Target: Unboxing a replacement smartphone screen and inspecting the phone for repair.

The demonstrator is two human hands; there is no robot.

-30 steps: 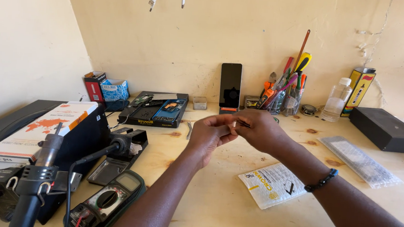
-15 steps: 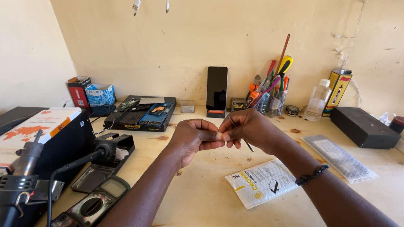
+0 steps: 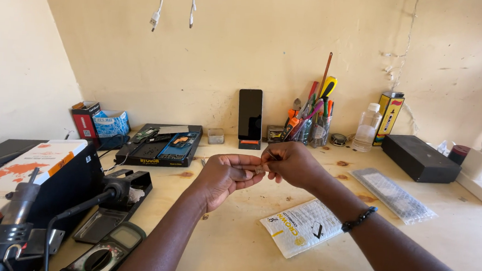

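Between my two hands there is a very small part (image 3: 259,170), brownish, too small for me to say what it is. My left hand (image 3: 228,177) is curled, with thumb and forefinger closed on one end of this part. My right hand (image 3: 294,165) pinches the other end in the same way, fingertips pressed together, the other fingers folded in. Both hands are in the air above the table (image 3: 234,237), in the middle of it, not resting on the wood.

Compared with one second ago, the hands are almost in the same pose; they stay joined on the part and have only come a little lower and nearer to me. So I judge the fine work on this part is going on and not finished.

Just under my right wrist lies a white pouch (image 3: 301,227), flat on the table. Further back, a black tray (image 3: 159,145) holds an opened phone and some loose pieces. A cup (image 3: 315,129) by the wall is full of screwdrivers and tweezers, standing upright. A plastic bottle (image 3: 366,128) is beside it, and a phone (image 3: 250,114) stands against the wall. At the left edge there is a multimeter (image 3: 107,252).
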